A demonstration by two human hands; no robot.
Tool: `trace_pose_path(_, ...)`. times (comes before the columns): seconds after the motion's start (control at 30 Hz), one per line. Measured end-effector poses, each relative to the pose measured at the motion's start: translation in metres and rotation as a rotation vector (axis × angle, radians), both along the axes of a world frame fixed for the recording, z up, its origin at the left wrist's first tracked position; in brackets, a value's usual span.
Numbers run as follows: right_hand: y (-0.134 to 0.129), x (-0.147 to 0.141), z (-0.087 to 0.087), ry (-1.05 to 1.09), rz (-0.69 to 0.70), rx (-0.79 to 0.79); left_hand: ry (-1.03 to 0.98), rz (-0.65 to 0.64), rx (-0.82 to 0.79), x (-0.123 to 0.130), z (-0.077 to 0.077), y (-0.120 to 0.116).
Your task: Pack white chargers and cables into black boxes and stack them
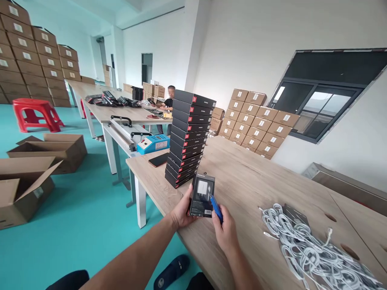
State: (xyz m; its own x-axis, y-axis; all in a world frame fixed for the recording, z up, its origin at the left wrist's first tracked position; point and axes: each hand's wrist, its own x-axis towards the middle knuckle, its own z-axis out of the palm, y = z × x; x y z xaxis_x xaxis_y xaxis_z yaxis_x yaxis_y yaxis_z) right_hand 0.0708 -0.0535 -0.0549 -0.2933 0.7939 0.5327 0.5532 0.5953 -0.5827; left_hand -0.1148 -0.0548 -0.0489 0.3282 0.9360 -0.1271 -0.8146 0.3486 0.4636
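My left hand [183, 209] grips a black retail box [201, 203] by its left side and lower edge, near the table's front edge. The box face shows a white charger picture and a barcode label. In my right hand [225, 229] is a blue-handled tool [216, 209], held like a pen, its thin tip at the upper right part of the box face. Just behind the held box rises a tall stack of black boxes [189, 137] with red labels. Whether the tip touches the box surface cannot be made out.
A heap of white cables [311, 249] lies on the wooden table [242, 177] at right. A dark phone [159, 160] sits left of the stack, near a blue machine [153, 143]. Behind, a person [168, 104] sits at another table. Open cartons [60, 151] stand on the floor.
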Motion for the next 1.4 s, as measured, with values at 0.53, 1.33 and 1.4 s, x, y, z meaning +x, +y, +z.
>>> trace_pose_path(0.53, -0.007, 0.006, -0.002, -0.264, 0.025, 0.017, -0.075, 0.127, -0.003, -0.008, -0.004, 0.011)
trace_pose_path(1.33, 0.007, 0.004, -0.007, -0.126, -0.131, 0.220, 0.004, -0.020, 0.005, -0.005, -0.002, 0.007)
trace_pose_path(1.4, 0.007, 0.006, -0.005, -0.122, -0.129, 0.296, -0.017, -0.095, -0.014, -0.008, -0.004, 0.007)
